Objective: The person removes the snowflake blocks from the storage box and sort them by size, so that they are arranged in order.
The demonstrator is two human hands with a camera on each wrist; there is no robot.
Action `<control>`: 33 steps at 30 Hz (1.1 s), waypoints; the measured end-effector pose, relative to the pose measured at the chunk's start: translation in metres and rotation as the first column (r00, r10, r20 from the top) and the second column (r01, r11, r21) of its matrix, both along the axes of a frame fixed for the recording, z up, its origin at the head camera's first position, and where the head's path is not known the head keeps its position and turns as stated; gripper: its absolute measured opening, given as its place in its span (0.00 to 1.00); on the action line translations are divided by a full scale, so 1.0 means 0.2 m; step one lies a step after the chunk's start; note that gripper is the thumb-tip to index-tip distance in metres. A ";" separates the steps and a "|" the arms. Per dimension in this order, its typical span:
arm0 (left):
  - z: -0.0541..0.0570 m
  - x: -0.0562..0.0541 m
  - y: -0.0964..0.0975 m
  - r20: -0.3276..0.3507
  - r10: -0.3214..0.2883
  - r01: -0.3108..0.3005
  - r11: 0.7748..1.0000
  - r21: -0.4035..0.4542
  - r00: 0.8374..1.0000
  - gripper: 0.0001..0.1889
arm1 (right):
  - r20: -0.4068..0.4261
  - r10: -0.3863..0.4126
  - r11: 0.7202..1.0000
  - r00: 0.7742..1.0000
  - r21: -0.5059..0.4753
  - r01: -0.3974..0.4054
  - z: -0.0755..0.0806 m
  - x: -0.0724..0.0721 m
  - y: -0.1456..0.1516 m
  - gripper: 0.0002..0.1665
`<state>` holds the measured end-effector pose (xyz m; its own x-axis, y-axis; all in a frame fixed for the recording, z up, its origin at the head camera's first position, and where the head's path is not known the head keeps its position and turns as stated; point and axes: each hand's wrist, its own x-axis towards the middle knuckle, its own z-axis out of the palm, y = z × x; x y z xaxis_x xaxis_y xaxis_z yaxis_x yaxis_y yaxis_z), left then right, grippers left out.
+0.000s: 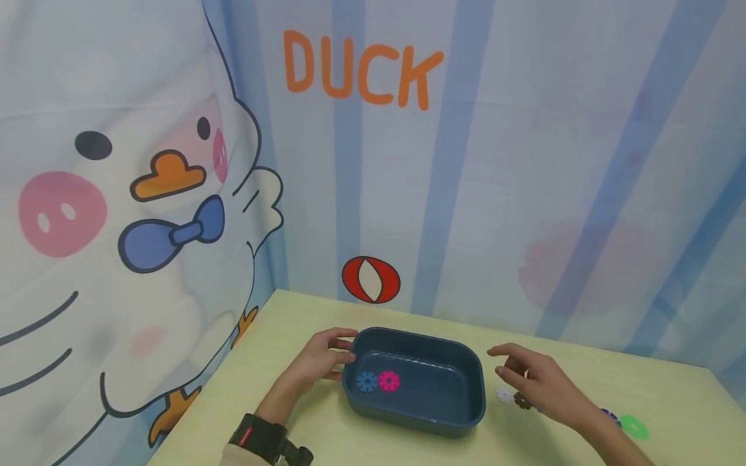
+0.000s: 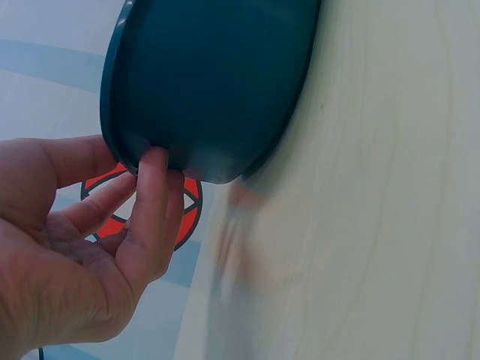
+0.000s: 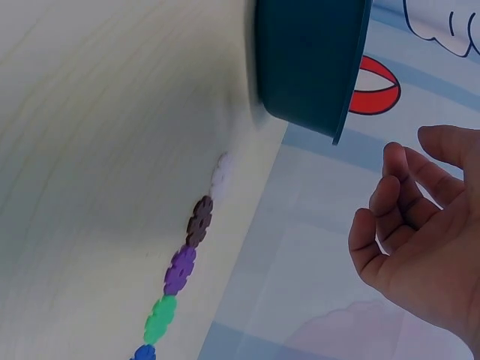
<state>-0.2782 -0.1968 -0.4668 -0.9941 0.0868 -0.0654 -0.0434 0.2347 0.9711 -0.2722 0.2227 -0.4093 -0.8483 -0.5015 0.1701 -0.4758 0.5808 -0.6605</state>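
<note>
A dark blue tray (image 1: 421,337) sits on the pale wooden table (image 1: 326,430). A blue disc (image 1: 367,382) and a pink disc (image 1: 388,380) lie inside it at the left end. My left hand (image 1: 345,346) rests against the tray's left end, its fingers fairly straight. In the left wrist view the fingertips (image 2: 154,159) touch the tray's (image 2: 217,82) outer wall under the rim. My right hand (image 1: 507,364) hovers right of the tray, fingers loosely bent, holding nothing. Under it lie a white disc (image 1: 504,395) and a brown disc (image 1: 522,402).
A row of discs lies right of the tray (image 3: 307,60): white (image 3: 220,171), brown (image 3: 199,221), purple (image 3: 180,270), green (image 3: 160,319) and blue (image 3: 145,352). A cloth backdrop with a cartoon duck (image 1: 146,213) walls the table's far and left sides.
</note>
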 end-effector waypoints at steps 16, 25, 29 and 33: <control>0.01 0.01 0.00 -0.011 0.010 -0.010 1.000 -0.002 1.000 0.26 | 0.013 0.046 0.999 0.999 -0.021 -0.046 -0.05 -0.04 -0.15 0.20; 0.00 0.01 0.00 -0.009 -0.001 0.001 1.000 -0.007 1.000 0.26 | 0.023 0.048 0.999 0.999 0.002 -0.048 -0.06 -0.03 -0.21 0.23; 0.00 0.01 0.00 -0.005 -0.003 0.003 1.000 -0.007 1.000 0.26 | 0.006 0.058 0.998 0.998 0.002 -0.058 -0.07 -0.03 -0.22 0.23; 0.00 0.01 0.00 -0.003 -0.002 0.002 1.000 -0.004 1.000 0.26 | -0.001 0.065 0.998 0.998 -0.007 -0.065 -0.08 -0.04 -0.23 0.22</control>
